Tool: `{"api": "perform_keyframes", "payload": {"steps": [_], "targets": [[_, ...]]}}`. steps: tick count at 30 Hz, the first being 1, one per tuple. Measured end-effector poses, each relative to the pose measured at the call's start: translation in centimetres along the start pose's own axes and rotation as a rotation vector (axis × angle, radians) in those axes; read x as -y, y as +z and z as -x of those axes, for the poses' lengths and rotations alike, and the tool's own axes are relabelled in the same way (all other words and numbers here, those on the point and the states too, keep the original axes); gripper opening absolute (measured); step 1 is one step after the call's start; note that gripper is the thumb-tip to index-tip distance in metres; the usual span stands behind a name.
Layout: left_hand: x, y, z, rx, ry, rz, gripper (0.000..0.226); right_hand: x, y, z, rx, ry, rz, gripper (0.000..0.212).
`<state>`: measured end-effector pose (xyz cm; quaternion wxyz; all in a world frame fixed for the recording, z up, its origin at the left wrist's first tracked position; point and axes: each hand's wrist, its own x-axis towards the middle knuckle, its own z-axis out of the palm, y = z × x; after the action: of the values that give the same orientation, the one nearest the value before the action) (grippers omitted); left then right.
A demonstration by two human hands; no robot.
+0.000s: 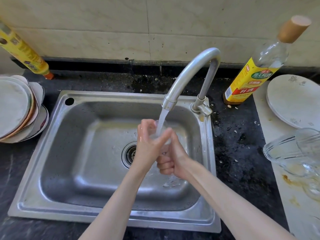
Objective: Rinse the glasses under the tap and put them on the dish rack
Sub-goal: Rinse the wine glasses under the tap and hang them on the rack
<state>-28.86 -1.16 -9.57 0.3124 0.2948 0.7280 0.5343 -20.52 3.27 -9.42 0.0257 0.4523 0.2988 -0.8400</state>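
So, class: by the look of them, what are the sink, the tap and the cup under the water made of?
Sink: probably stainless steel, brushed grey with soft reflections.
Tap: metal, likely steel too, matte silver and curved.
Cup: seems clear glass, though clear plastic is possible; the hands show through it.

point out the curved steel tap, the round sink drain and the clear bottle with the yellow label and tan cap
curved steel tap (pixel 190 66): head view, on the arched spout.
round sink drain (pixel 131 153): head view, on the strainer's visible left part.
clear bottle with the yellow label and tan cap (pixel 249 80): head view, on the yellow label.
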Motion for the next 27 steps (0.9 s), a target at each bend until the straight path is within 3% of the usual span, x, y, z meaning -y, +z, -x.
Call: {"api": "perform_keyframes", "payload": {"steps": [3, 6, 7, 10, 13, 17, 21, 23, 26, 27], "targets": [[-0.3, 0.4, -1.2, -0.272, -0.218, -0.016, 0.038, -0.6, 0.7, 0.0, -0.131, -0.201, 0.355, 0.065], [-0.8, 0.3, -1.4, -0.322, -0.420, 0.180, 0.051, -1.4, 0.7, -0.3, -0.199, -0.352, 0.511, 0.076], [-0.8, 0.1, -1.1, -0.255, -0.376, 0.163, 0.052, -1.3, 0.4, -0.3, -0.184, -0.322, 0.461, 0.075], [-1.1, -0.7, -0.1, 0.049, -0.102, -0.014, 0.036, 0.1, -0.9, 0.7, -0.050, 0.010, 0.097, 0.080], [-0.9, -2.7, 0.0, 0.283, 0.024, -0.012, 0.011, 0.4, -2.2, 0.2, -0.007, 0.059, 0.120, 0.084], [-0.9, -3.5, 0.3, 0.132, 0.057, -0.250, 0.016, 0.7, -1.8, -1.0, -0.229, -0.275, 0.460, 0.080], [-1.4, -3.5, 1.0, -0.038, 0.480, -0.589, 0.025, 2.2, -1.5, -1.2, -0.293, -0.454, 0.606, 0.072], [-1.6, -4.2, 0.6, 0.113, 0.593, -0.597, 0.025, 3.1, -1.8, -1.4, -0.277, -0.436, 0.610, 0.076], [-2.0, -5.3, -0.3, 0.572, 0.569, -0.668, 0.013, 4.0, -2.7, -1.6, -0.220, -0.323, 0.660, 0.085], [-1.9, -5.4, -0.5, 0.667, 0.606, -0.763, 0.022, 4.0, -3.1, -1.5, -0.176, -0.269, 0.711, 0.080]]}}
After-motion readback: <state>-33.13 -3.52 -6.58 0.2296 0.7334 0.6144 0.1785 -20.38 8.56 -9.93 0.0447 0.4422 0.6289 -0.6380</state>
